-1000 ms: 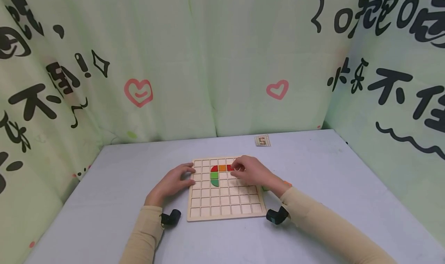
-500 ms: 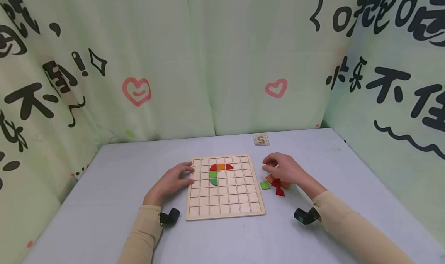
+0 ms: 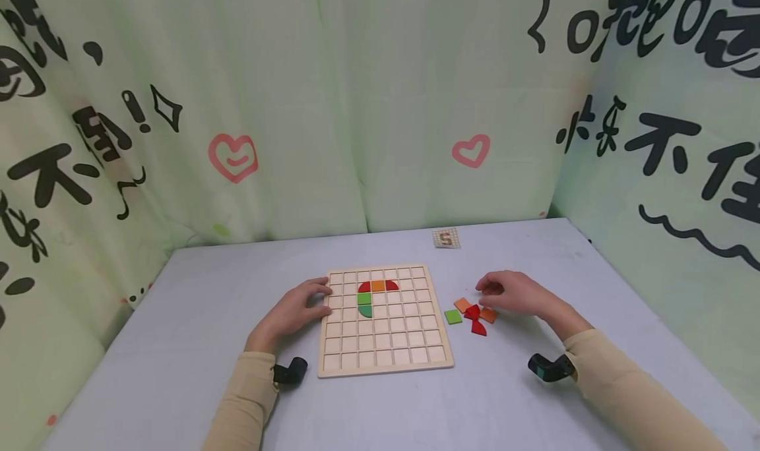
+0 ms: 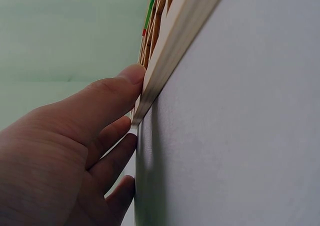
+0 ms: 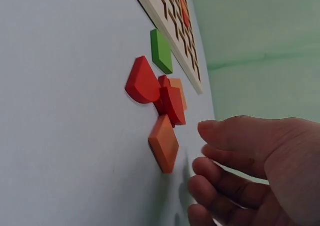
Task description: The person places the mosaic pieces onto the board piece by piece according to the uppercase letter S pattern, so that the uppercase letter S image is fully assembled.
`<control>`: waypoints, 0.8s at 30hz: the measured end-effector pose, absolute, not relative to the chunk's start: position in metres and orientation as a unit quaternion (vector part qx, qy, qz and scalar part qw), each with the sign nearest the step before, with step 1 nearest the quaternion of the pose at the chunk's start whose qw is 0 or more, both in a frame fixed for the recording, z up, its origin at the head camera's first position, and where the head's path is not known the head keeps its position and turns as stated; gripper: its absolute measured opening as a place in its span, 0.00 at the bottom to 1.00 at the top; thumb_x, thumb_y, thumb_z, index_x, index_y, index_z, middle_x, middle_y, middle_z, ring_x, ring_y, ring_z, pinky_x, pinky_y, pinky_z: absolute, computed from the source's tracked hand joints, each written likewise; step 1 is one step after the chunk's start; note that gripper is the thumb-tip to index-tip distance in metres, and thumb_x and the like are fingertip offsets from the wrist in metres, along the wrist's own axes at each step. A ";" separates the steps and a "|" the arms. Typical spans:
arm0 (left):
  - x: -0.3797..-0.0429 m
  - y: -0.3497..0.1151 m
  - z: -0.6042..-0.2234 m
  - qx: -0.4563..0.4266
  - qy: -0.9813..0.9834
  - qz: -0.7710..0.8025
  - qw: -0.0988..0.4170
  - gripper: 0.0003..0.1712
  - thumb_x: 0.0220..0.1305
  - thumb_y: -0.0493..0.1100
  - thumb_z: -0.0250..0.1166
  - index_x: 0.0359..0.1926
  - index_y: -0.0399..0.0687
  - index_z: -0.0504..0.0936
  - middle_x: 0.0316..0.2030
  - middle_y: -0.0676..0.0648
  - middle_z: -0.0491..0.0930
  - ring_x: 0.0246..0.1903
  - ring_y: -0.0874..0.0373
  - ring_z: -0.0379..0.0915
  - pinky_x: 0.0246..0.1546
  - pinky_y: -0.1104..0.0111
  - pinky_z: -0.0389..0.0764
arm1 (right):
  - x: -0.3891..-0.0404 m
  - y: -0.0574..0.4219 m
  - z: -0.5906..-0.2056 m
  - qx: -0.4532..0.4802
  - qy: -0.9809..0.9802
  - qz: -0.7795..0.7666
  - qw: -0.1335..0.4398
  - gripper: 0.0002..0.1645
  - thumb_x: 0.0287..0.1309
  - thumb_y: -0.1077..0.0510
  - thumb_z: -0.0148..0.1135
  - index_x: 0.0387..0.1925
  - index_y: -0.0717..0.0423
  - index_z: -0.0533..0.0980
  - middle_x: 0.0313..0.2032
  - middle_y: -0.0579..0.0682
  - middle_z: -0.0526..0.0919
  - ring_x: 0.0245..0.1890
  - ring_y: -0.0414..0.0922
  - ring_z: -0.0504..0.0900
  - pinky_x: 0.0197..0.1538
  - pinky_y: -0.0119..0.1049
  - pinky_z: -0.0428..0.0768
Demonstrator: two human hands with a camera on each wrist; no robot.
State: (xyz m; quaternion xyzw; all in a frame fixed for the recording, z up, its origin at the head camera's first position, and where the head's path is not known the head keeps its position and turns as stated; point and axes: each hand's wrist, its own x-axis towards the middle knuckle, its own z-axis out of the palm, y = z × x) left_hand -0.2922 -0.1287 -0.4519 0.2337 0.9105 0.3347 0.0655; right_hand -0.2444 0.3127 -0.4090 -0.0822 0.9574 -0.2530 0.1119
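Pale green curtains (image 3: 410, 75), white-covered table (image 3: 237, 293)

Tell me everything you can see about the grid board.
The board is pale and wood-looking, a rectangle with a raised rim and thin dividers forming square cells. It lies flat on the white table. Near its far edge, a red rounded piece, an orange square and a second red rounded piece sit in a row; below the leftmost come a light green square and a darker green rounded piece. The other cells look bare. The left hand touches its left edge.
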 end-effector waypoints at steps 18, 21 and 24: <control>-0.293 -0.129 -0.451 0.236 0.911 0.333 0.059 0.23 0.66 0.43 0.68 0.58 0.38 0.79 0.71 0.38 0.68 0.72 0.39 0.60 0.73 0.47 0.62 | -0.230 0.326 -0.411 -0.102 0.947 -0.256 0.163 0.17 0.54 0.57 0.72 0.43 0.59 0.77 0.34 0.48 0.79 0.36 0.44 0.74 0.40 0.35 0.78; -0.294 -0.129 -0.452 0.234 0.910 0.336 0.063 0.23 0.65 0.43 0.68 0.58 0.38 0.80 0.71 0.38 0.68 0.72 0.39 0.59 0.73 0.46 0.62 | -0.229 0.324 -0.412 -0.108 0.950 -0.252 0.152 0.15 0.55 0.58 0.72 0.42 0.59 0.77 0.34 0.47 0.79 0.36 0.43 0.75 0.40 0.35 0.79; -0.294 -0.128 -0.454 0.234 0.909 0.338 0.066 0.23 0.66 0.44 0.68 0.58 0.39 0.80 0.71 0.38 0.68 0.73 0.39 0.59 0.73 0.47 0.62 | -0.229 0.324 -0.411 -0.109 0.952 -0.246 0.144 0.14 0.56 0.60 0.71 0.42 0.60 0.77 0.35 0.48 0.80 0.36 0.44 0.75 0.41 0.37 0.80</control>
